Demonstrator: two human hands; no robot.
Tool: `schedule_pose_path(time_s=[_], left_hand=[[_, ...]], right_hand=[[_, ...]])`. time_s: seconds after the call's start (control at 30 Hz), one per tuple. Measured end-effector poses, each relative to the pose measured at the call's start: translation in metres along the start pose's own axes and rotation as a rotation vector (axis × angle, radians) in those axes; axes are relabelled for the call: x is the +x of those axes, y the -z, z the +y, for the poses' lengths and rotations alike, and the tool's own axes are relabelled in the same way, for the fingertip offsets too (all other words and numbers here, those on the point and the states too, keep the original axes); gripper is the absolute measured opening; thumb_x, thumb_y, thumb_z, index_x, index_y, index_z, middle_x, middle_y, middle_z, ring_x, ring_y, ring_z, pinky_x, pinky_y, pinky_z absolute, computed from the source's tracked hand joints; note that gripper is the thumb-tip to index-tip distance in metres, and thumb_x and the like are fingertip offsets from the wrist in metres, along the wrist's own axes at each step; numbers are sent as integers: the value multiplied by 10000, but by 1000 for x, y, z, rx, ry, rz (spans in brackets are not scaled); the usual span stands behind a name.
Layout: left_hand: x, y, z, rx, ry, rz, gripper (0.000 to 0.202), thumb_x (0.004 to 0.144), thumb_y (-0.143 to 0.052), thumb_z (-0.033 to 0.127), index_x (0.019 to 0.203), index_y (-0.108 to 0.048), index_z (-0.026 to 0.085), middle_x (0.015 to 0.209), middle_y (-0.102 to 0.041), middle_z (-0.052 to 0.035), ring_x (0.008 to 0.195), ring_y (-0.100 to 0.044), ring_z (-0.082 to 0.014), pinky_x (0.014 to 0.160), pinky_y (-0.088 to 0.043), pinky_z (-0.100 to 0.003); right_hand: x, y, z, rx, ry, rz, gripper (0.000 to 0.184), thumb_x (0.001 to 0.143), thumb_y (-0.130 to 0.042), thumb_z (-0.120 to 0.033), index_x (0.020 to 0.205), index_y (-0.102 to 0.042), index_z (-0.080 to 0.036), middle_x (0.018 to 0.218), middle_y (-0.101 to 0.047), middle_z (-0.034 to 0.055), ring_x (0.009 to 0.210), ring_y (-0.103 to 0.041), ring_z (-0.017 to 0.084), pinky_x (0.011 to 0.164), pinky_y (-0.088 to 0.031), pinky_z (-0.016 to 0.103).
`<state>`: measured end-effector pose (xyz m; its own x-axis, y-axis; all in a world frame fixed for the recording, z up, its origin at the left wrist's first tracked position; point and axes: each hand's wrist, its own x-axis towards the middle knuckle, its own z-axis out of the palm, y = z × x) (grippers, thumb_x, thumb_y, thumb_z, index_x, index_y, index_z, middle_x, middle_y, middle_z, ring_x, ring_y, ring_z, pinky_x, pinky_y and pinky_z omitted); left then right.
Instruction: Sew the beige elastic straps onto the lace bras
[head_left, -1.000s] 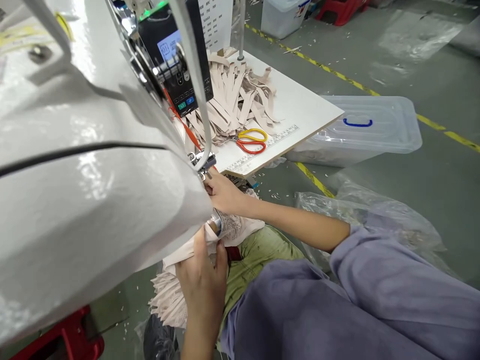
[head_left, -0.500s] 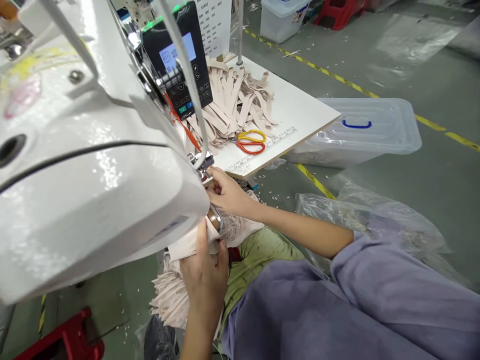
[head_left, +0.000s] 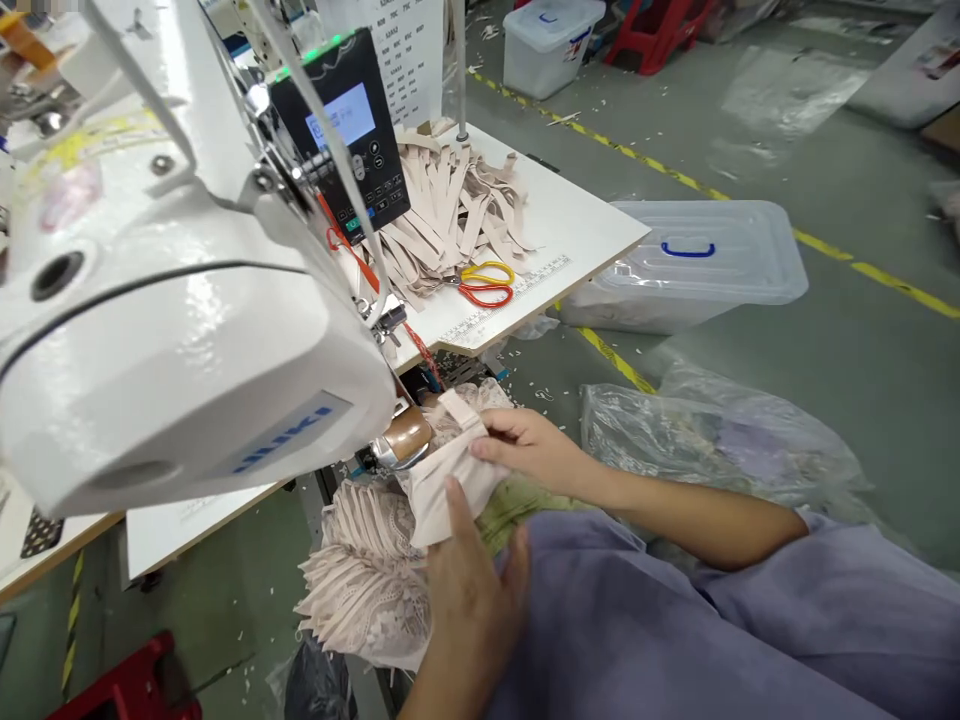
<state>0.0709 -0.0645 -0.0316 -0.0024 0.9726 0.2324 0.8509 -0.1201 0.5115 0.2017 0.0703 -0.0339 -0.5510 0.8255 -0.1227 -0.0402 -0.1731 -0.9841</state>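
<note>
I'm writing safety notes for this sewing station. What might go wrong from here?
The pale fabric held by the right hand lies close to the rounded machine end and might catch on it. The scissors lie against the loose strips, so they could snag one. The bunched lace pieces hang above the scrap-strewn floor and may get dirty if they slip.

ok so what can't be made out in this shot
In the head view:
Left hand: most fingers hidden behind the hand itself.
Scissors: blade tips lost among fabric strips.
Control-panel screen: text too small and blurred.
Lower-left red stool: cut off by bottom edge.
</note>
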Motion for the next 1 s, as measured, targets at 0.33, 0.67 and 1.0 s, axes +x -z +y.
schedule_pose_path(time_s=[0.33, 0.67, 1.0], left_hand=[[34, 29, -38, 267, -30, -107, 329, 950, -470, 286, 672, -617, 190, 611, -636, -66, 674, -648, -249, 869, -499, -485], [48, -1, -80, -1070, 714, -287, 428, 808, -645, 570, 641, -525, 195, 616, -500, 9, 636, -530, -156, 634, -480, -294], [38, 18, -61, -626, 517, -157, 397, 955, -463, 465, 749, -622, 166, 687, -602, -13, 644, -546, -134, 638, -446, -244]], right_hand=[[9, -11, 10, -915, 379, -562, 250, 965, -502, -224, 792, -667, -151, 777, -684, 40, 684, -589, 145, 579, -401, 260], [32, -9, 45, -1068, 646, -161, 219, 960, -531, -309, 1067, -671, -180, 1074, -679, 104, 983, -616, 198, 832, -492, 315], [11, -25, 44, -796, 503, -13, 285, 978, -537, -381, 1118, -705, -199, 1060, -697, 90, 972, -658, 205, 834, -533, 344]])
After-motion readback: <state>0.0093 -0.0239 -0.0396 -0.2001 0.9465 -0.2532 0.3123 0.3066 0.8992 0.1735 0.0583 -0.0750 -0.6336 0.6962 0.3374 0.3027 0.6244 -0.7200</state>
